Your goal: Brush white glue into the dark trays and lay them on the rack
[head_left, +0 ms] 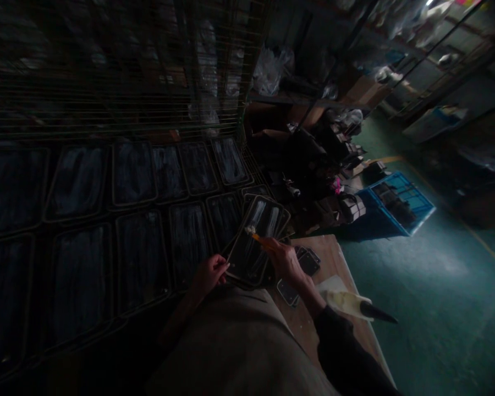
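Observation:
My left hand (208, 273) grips the lower left edge of a dark rectangular panel (253, 242) with a pale rim and whitish streaks on its face. My right hand (286, 261) is closed on a small brush with an orange handle (258, 236), whose pale tip rests on the panel's upper part. The panel lies tilted on a stack of similar panels. Small dark pieces (307, 263) lie on the wooden table (334, 258) just right of my right hand.
Several more streaked dark panels (134, 171) lie in rows on a wire rack to the left. A white bottle with a dark cone tip (355, 305) lies on the table. A blue crate (400, 203) stands on the green floor, cluttered shelves behind.

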Action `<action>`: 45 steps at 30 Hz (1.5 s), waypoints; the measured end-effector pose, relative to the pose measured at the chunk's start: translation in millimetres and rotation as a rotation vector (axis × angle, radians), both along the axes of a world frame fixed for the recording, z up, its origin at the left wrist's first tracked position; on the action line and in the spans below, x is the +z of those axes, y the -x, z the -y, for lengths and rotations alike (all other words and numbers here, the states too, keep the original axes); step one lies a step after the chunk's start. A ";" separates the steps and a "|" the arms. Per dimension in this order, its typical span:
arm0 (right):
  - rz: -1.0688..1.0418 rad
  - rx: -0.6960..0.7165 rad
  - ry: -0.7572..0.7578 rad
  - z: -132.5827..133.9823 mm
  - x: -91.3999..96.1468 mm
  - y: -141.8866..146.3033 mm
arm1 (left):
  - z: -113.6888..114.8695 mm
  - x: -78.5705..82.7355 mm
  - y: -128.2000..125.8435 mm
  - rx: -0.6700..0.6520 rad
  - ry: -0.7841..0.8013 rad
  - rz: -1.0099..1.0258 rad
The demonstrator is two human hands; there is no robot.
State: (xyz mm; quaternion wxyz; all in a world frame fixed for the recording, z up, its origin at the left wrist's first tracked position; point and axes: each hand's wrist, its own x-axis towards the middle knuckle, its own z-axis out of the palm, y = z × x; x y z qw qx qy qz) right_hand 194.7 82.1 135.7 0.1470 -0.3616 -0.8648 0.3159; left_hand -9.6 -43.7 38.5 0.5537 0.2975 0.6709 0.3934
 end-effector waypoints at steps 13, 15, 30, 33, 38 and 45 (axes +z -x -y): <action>-0.198 -0.138 0.459 13.2 0.6 -39.4 | -2.1 9.3 1.7 -0.053 0.019 -0.026; -0.217 -0.245 0.285 -14.8 -2.8 -40.5 | -2.1 9.6 1.3 -0.051 0.021 -0.051; -0.007 -0.097 0.014 -33.4 19.8 -27.3 | 3.8 2.7 -6.7 0.061 -0.035 -0.009; -0.096 -0.175 -0.017 -57.4 22.9 -24.7 | 4.1 6.1 -8.3 0.079 -0.013 -0.013; 0.056 -0.162 -0.228 -79.5 8.5 -16.6 | 2.1 16.0 -9.7 0.068 0.052 -0.074; 0.080 0.103 -0.014 20.5 7.6 -37.2 | 3.8 18.6 -12.4 0.118 0.046 -0.033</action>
